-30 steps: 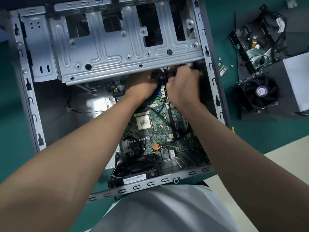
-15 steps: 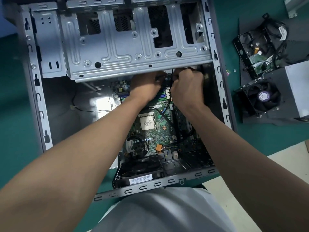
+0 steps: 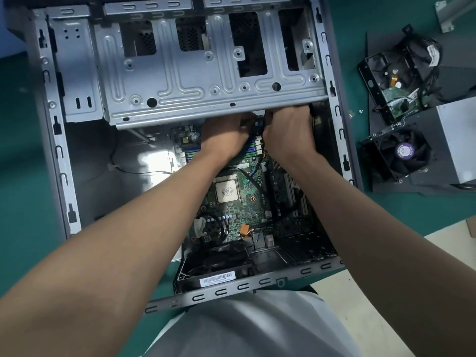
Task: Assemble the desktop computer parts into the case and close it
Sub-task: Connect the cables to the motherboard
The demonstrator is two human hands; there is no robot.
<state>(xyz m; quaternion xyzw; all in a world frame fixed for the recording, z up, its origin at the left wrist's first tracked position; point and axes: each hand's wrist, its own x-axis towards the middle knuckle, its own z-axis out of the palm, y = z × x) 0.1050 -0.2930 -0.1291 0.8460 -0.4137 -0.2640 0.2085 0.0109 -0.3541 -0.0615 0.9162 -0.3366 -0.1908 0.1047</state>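
Note:
The open computer case (image 3: 59, 155) lies on its side on the green mat. Inside it sits the green motherboard (image 3: 239, 210) with a bare CPU (image 3: 226, 189). The silver drive cage (image 3: 206, 81) spans the case's far half. Just below the cage's edge, my left hand (image 3: 224, 135) and my right hand (image 3: 288, 132) meet over the board's far end. Both curl their fingers round a black cable connector (image 3: 257, 124) between them. The fingertips are hidden under the cage.
Right of the case, on the mat, lie a black hard-drive bracket with cables (image 3: 396, 81), a black cooler fan (image 3: 401, 153) and a grey power supply box (image 3: 456, 140). A few small screws (image 3: 360, 112) lie near the case wall. A rear fan (image 3: 213, 258) sits inside the case's near end.
Both hands have stayed at the same spot under the drive cage, working the connector. The camera has shifted a little, so the case sits lower and further right in view.

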